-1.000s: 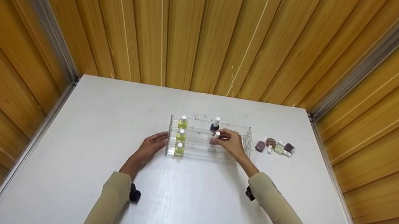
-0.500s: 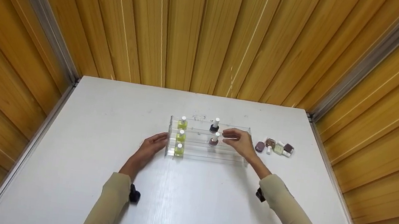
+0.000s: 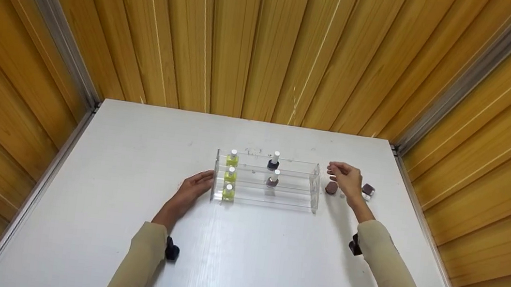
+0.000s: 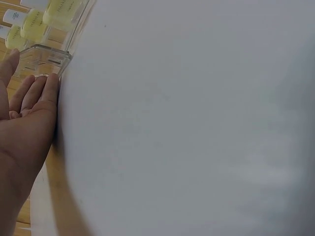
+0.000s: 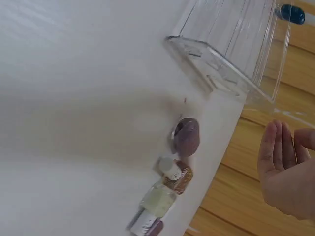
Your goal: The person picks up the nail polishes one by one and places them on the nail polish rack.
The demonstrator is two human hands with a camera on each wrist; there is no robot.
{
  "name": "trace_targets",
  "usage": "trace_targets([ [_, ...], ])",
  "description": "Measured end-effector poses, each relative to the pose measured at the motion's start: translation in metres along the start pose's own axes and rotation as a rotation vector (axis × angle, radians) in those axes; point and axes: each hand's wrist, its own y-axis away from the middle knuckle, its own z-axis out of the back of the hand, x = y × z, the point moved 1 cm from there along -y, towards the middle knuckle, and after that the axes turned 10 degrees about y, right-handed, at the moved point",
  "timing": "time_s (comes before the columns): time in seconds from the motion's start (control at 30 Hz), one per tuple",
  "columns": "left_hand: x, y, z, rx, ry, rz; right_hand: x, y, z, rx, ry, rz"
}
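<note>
A clear acrylic tiered rack (image 3: 248, 204) stands mid-table. On its left end, one per tier, are yellow nail polish bottles (image 3: 228, 193) with white caps. Farther right, a dark bottle (image 3: 273, 164) stands on the back tier and a brownish one (image 3: 272, 181) on the middle tier. My left hand (image 3: 191, 191) rests against the rack's left side, fingers straight. My right hand (image 3: 347, 180) hovers over the loose bottles right of the rack, holding nothing, fingers loosely bent. Below it lie a mauve bottle (image 5: 187, 137), a brown glittery one (image 5: 179, 178) and a pale one (image 5: 158, 199).
A dark plum bottle (image 3: 368, 189) lies at the right end of the loose group. The white table (image 3: 241, 259) is bounded by wood-patterned walls (image 3: 229, 38) at the back and both sides.
My right hand has let go of the brownish bottle, which stays upright on the middle tier, and moved right, over the loose bottles. My left hand has stayed at the rack's side.
</note>
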Motion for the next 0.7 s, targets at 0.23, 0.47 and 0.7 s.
trace_targets([
  [0.23,0.0,0.001,-0.001,-0.003,-0.014,-0.007,-0.036,-0.011,0.006,-0.159,-0.152,-0.195],
  [0.47,0.002,-0.001,0.0,0.007,-0.018,-0.007,-0.06,-0.015,-0.002,-0.241,0.224,-0.108],
  [0.7,0.002,-0.002,0.002,0.018,0.001,-0.011,-0.06,-0.014,-0.012,-0.212,0.438,-0.014],
])
